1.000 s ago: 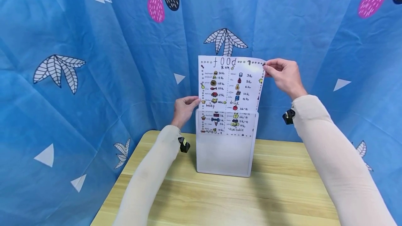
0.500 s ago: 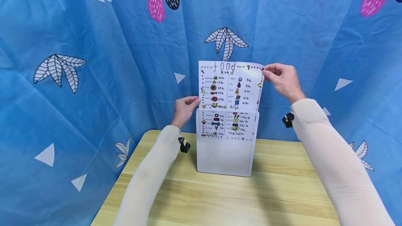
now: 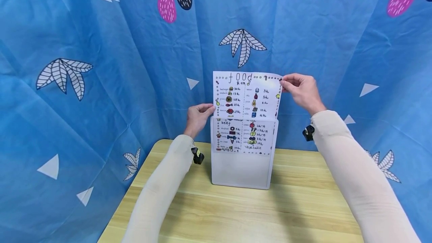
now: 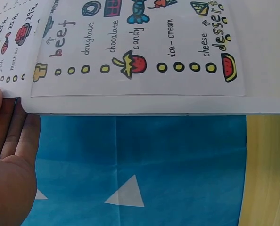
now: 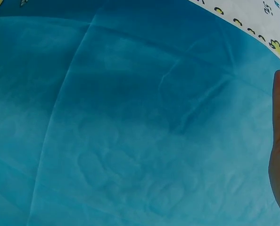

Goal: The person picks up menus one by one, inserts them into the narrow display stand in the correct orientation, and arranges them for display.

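Blue cloth (image 3: pixel 303 36) borders the wooden table (image 3: pixel 314 194), roomy nearer. The left hand (image 3: pixel 198 118) pinches the menu sheet (image 3: pixel 242 96) by its left edge; an upright translucent holder (image 3: pixel 241 170) contains the lower part; the right hand (image 3: pixel 305 91) pinches its upper right edge.

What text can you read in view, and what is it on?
All on the paper sheet:
"food"
"30元"
"13元"
"125元"
"25元"
"29元"
"3元"
"5元"
"6元"
"10元"
"4元"
"fish"
"mutton"
"beef"
"doughnut"
"chocalate"
"candy"
"ice-cream"
"cheese"
"dessert"
"vegetable"
The remaining writing is too small, blurred or covered to read surely.
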Tool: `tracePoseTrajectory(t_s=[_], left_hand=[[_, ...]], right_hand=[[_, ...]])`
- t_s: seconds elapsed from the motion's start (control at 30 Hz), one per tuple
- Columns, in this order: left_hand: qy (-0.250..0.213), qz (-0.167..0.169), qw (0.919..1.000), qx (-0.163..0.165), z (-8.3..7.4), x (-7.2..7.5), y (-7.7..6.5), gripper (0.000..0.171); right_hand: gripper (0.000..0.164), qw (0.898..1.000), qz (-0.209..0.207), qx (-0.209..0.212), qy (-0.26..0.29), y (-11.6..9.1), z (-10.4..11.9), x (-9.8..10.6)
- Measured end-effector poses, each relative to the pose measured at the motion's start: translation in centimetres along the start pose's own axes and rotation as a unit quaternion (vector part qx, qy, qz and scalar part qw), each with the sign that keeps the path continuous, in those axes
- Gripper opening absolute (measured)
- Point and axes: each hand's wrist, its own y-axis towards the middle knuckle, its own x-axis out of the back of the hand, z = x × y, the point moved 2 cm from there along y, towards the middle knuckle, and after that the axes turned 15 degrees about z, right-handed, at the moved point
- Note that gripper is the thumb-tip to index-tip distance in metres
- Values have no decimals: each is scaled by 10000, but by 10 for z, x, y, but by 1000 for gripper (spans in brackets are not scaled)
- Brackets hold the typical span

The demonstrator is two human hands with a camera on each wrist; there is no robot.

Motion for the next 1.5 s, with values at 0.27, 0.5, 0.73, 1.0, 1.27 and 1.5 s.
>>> tracePoseTrajectory(t_s=[0.27, 0.5, 0.73, 1.0, 1.27, 1.5], left_hand=[[14, 12, 10000, -67, 1, 0, -1, 23], [-41, 55, 9999, -117, 2, 1, -3, 24], [-29, 71, 10000, -52, 2, 1, -3, 24], [74, 57, 9999, -93, 2, 0, -4, 23], [89, 26, 9999, -99, 2, -1, -5, 23], [134, 23, 9999, -44, 2, -1, -5, 24]], right_hand=[[28, 9999, 98, -33, 22, -3, -5, -3], [26, 9999, 114, 6, 7, -4, -10, -6], [24, 9998, 140, 122, 38, -6, -13, -10], [24, 9997, 212, 25, -68, -9, -21, -14], [22, 9997, 230, 47, 18, -13, -28, -18], [23, 9997, 248, 7, 15, -16, -32, -22]])
